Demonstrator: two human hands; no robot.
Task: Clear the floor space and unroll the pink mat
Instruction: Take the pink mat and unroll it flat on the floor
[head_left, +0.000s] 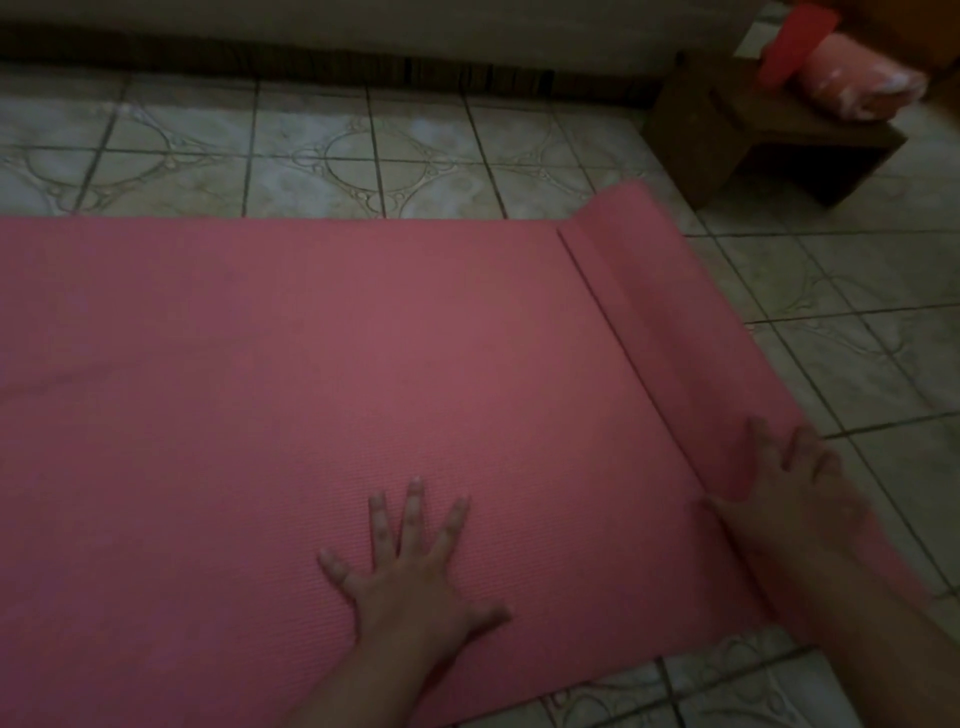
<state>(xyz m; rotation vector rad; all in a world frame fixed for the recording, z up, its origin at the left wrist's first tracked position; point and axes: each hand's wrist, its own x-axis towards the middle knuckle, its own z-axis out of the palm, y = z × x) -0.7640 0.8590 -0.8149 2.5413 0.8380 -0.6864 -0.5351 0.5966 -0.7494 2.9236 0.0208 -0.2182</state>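
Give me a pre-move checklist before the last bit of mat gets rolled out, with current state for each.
1. Left hand flat on the unrolled pink mat, pinning it: ok.
2. Right hand on the remaining roll, fingers spread: ok.
3. Tiled floor right of the roll free of objects in the roll's path: ok as far as visible.
4. Wooden stool with pink bundle clear of the path: ok, it stands apart, beyond the roll's far end.
5. Unrolled part lying flat: ok, no obvious wrinkles.
6. How much mat is left on the roll: cannot tell.
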